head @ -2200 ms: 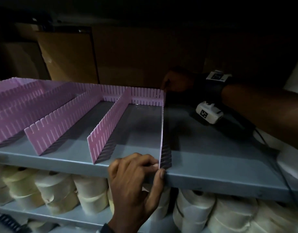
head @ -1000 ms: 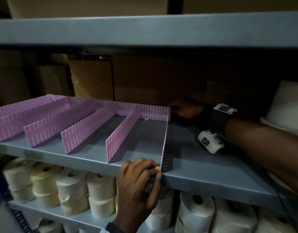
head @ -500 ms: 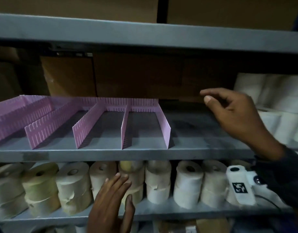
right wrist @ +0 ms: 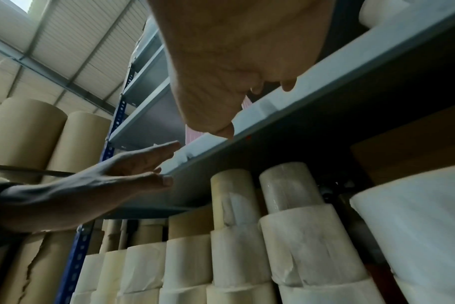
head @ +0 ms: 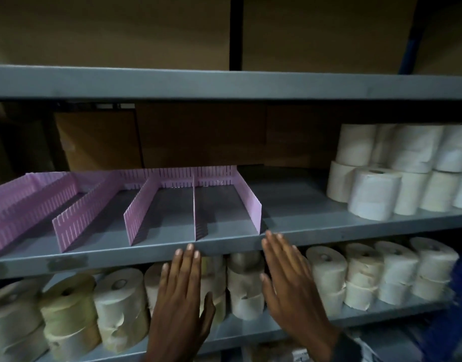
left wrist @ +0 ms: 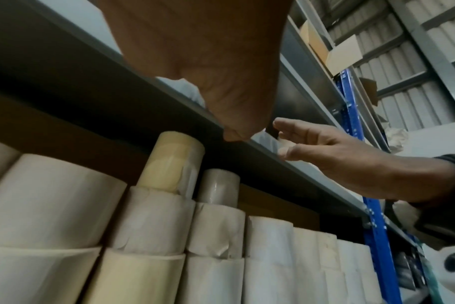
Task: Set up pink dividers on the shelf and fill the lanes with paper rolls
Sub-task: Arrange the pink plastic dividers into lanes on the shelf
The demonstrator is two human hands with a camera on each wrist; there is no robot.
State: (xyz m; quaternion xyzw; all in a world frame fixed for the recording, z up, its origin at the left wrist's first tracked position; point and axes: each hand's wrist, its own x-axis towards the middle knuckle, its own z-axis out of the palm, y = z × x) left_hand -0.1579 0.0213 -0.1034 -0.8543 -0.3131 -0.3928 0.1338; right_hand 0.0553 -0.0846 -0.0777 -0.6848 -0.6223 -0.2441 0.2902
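Both hands are up in front of the grey shelf (head: 329, 235), backs toward the head camera, fingers straight and close together, nothing held. Left hand (head: 181, 304) points up, its fingertips (head: 190, 247) at the shelf's front lip; whether they touch it, can't tell from the head view. In the right wrist view the left fingers (right wrist: 166, 150) sit right against the lip. Right hand (head: 293, 286) is tilted slightly left, fingertips at the lip just below the front end of the rightmost divider (head: 248, 197). Thumbs stick out to the sides.

Count: five pink dividers (head: 141, 207) run front to back where they can be told apart; further left edge is blurred, can't count there. One slotted pink strip (head: 188, 173) runs across the back, joining them. Lanes between them hold no rolls.

Dividers are thin pink plastic panels with vertical slots along the top edge, standing upright on the left and middle of the shelf. The one fourth from left (head: 194, 212) shows edge-on.

White paper rolls (head: 373, 193) are stacked two high at the right end of the same shelf, well apart from the dividers; exact number unclear. The shelf below (head: 250, 333) is packed with a row of cream rolls (head: 120, 307), also stacked in two layers.

Brown cardboard boxes (head: 198, 134) sit behind the dividers.
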